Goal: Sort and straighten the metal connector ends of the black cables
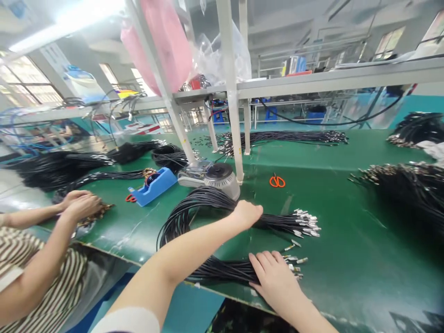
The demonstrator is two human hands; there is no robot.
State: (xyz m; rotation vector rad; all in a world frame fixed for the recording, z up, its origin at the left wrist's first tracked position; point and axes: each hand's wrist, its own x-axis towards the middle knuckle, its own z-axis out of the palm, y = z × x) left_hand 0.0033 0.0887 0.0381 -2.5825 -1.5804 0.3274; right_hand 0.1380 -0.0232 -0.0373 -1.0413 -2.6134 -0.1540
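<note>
My left hand (245,214) reaches forward and rests, fingers curled down, on a looped bundle of thin black cables (208,203) whose metal connector ends (305,224) fan out to the right. My right hand (274,277) lies flat with fingers stretched out on a second, nearer bundle of black cables (222,270) by the table's front edge, with a few silver connectors (294,263) just past its fingertips. Both bundles lie on the green table (347,259).
A co-worker in a striped shirt sits at left, hands (81,206) on brass-tipped cables. A blue tape dispenser (152,185), a grey tape machine (211,175), orange scissors (277,181), white frame posts (231,92) and further cable piles (409,185) stand around.
</note>
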